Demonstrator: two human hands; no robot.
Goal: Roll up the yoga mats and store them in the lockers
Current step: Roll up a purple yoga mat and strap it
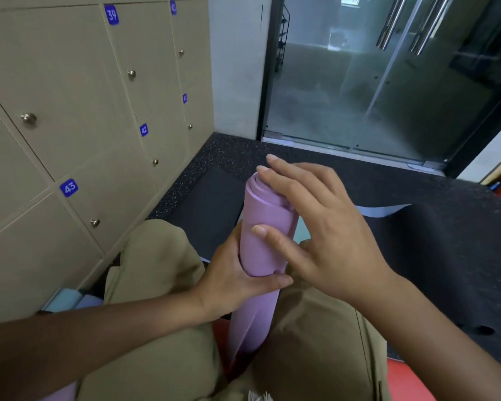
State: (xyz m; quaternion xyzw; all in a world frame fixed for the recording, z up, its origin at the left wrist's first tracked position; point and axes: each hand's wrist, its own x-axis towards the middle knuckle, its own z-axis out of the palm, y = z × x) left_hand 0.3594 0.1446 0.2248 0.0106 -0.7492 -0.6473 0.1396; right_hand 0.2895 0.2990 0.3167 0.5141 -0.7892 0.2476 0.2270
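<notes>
The left hand [237, 282] grips the rolled purple yoga mat [265, 235] mid-length, fingers curled around it, upright between the person's knees. The right hand [315, 224] rests straight fingers on the top end. Below the left fingers the roll looks loose; it could unwind before reaching locker 43 [99, 204].

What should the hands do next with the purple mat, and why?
Probably tighten the roll first. The left hand grips the purple mat around its middle, the right hand lies over its top end, and the bottom end looks loose. The locker doors are all closed.
</notes>
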